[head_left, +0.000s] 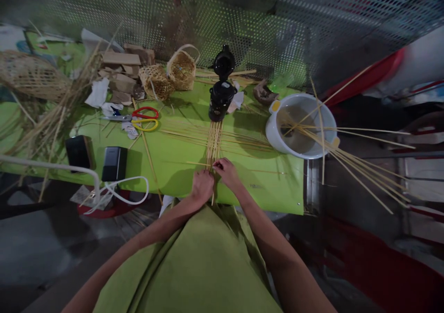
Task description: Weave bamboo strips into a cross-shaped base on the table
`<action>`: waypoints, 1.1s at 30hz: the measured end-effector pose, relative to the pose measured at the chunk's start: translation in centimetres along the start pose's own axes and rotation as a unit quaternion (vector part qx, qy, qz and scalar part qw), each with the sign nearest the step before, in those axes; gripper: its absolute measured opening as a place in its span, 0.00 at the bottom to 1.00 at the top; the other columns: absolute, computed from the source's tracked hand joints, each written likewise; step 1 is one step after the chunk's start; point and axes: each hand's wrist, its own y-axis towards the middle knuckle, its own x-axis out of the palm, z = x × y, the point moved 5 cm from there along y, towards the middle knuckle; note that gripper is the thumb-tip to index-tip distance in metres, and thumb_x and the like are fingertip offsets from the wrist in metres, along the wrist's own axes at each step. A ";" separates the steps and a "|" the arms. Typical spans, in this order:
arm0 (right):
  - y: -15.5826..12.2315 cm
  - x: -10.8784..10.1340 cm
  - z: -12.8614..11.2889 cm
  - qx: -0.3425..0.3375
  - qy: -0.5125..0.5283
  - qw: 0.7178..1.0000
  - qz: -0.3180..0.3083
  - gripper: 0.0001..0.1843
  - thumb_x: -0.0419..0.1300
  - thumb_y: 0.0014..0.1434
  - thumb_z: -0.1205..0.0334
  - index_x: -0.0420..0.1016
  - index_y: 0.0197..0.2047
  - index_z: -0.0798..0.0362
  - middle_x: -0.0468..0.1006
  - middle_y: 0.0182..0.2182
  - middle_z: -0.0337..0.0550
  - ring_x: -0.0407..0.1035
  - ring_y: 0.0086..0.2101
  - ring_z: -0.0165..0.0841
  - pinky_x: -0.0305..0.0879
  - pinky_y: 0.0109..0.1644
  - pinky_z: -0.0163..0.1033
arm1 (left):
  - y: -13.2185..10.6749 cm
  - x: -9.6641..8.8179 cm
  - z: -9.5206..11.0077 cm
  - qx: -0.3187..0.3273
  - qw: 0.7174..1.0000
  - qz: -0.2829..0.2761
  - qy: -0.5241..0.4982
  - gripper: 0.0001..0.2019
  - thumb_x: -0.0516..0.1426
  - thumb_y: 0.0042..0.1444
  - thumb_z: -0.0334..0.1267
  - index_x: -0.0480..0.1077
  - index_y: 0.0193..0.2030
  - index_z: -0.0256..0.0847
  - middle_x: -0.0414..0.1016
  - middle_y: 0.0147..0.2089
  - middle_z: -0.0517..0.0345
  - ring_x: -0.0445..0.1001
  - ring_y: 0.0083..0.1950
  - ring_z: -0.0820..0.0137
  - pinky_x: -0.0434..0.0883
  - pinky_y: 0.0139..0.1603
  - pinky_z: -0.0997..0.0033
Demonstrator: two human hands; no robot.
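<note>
A row of bamboo strips (214,139) runs lengthwise on the green table in front of me, with its far end under a black flask-like container (218,101). Near the table's front edge my left hand (203,185) is closed at the near ends of these strips. My right hand (227,172) pinches at a thin crosswise strip (197,164) beside it. The fingertips of both hands almost meet; fine detail between them is too small to tell. More loose strips (243,139) lie crosswise behind my hands.
Scissors (144,118) lie left of the flask. Two small woven baskets (183,70) stand at the back. A white bucket (294,142) holding water and long strips stands at the right, strips jutting past the table edge. Two black devices (114,162) and a white cable sit front left.
</note>
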 end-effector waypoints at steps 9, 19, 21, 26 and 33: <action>0.2 0.2 0.6 -0.002 0.010 1.000 -0.004 0.04 0.64 0.59 0.70 0.77 0.35 0.51 0.75 0.35 0.40 0.71 0.36 0.34 0.68 0.44 0.40 | -1.2 1.6 -2.7 0.032 0.999 0.006 -0.021 0.18 0.55 0.58 0.25 0.72 0.55 0.37 0.77 0.54 0.42 0.74 0.56 0.53 0.70 0.54 0.56; 0.1 0.1 0.4 -0.003 0.018 1.000 0.000 0.06 0.65 0.59 0.72 0.77 0.34 0.51 0.76 0.35 0.39 0.70 0.35 0.33 0.67 0.43 0.38 | -2.9 2.1 -2.5 0.136 0.990 0.025 0.036 0.18 0.61 0.58 0.36 0.71 0.56 0.39 0.74 0.55 0.43 0.71 0.56 0.51 0.66 0.55 0.52; 0.1 0.1 0.4 -0.003 0.024 1.000 -0.002 0.06 0.65 0.59 0.72 0.77 0.34 0.51 0.76 0.35 0.39 0.70 0.35 0.33 0.67 0.43 0.38 | -3.0 2.3 -2.3 0.151 0.987 0.031 0.050 0.21 0.62 0.58 0.39 0.70 0.58 0.38 0.73 0.56 0.42 0.71 0.57 0.51 0.65 0.56 0.52; 0.1 0.1 0.5 -0.002 0.032 0.999 -0.001 0.04 0.64 0.59 0.70 0.77 0.35 0.51 0.76 0.35 0.39 0.70 0.34 0.33 0.68 0.42 0.39 | -3.2 3.1 -2.3 0.165 0.982 0.043 0.076 0.25 0.63 0.60 0.47 0.70 0.60 0.36 0.73 0.56 0.40 0.70 0.57 0.50 0.64 0.56 0.52; 0.2 0.1 0.7 -0.003 0.028 1.000 0.006 0.04 0.65 0.59 0.70 0.77 0.35 0.51 0.76 0.35 0.39 0.70 0.34 0.33 0.67 0.42 0.38 | -3.3 3.9 -2.9 0.167 0.981 0.065 0.078 0.27 0.61 0.62 0.50 0.70 0.63 0.36 0.72 0.60 0.37 0.69 0.58 0.50 0.62 0.60 0.50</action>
